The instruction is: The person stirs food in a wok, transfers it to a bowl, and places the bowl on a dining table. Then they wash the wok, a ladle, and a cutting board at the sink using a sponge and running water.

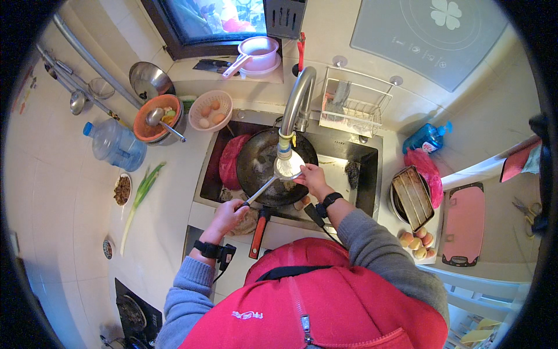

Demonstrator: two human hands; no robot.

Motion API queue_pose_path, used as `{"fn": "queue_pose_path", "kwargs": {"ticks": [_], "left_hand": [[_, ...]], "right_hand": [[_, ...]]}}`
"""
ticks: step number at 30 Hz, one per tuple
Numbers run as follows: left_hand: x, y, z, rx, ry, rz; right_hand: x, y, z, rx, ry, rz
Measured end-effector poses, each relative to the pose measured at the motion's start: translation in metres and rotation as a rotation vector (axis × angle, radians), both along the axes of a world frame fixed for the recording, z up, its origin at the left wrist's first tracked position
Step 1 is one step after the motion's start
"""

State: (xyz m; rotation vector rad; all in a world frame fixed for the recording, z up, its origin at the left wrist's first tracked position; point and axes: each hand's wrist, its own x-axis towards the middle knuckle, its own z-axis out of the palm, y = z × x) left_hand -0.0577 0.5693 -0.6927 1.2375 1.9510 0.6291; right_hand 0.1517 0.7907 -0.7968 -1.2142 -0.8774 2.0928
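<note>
My left hand (229, 215) is closed around the dark handle end of a metal ladle (290, 166). Its round bowl lies right below the outlet of the steel faucet (298, 100), over a black wok (257, 161) in the sink. The fingers of my right hand (313, 179) pinch the right edge of the ladle's bowl. The wok's red and black handle (259, 233) sticks out over the sink's front edge. A red plastic bag (233, 163) lies in the sink left of the wok. Dark scrubbing material (352, 174) sits at the sink's right side.
Left of the sink are a basket of eggs (211, 110), an orange colander (152, 131), a water jug (120, 146), a scallion (141, 194) and a small dish (122, 190). At right stand a soap bottle (425, 138), a rectangular metal tray (413, 198) and peaches (418, 244).
</note>
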Motion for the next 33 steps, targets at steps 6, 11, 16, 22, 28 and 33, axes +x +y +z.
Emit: {"fn": "queue_pose_path", "kwargs": {"ticks": [6, 11, 16, 22, 28, 33], "left_hand": [[0.011, -0.007, 0.026, 0.126, 0.152, 0.008], [0.011, -0.01, 0.015, 0.064, -0.006, 0.052], [0.011, -0.009, 0.01, 0.002, -0.064, 0.07], [0.015, -0.006, 0.021, -0.183, -0.229, 0.101], [0.011, -0.01, 0.029, -0.283, -0.35, 0.044], [0.017, 0.001, 0.029, -0.263, -0.297, -0.012]], "right_hand": [[-0.044, -0.027, -0.002, -0.041, 0.25, -0.013], [-0.043, -0.018, 0.004, -0.058, 0.163, 0.07], [-0.028, -0.015, 0.014, 0.122, -0.059, 0.081], [-0.011, 0.005, -0.001, 0.301, -0.329, 0.162], [0.011, 0.024, -0.006, 0.897, -0.833, 0.129], [-0.001, -0.02, 0.027, 1.651, -0.521, 0.697]]}}
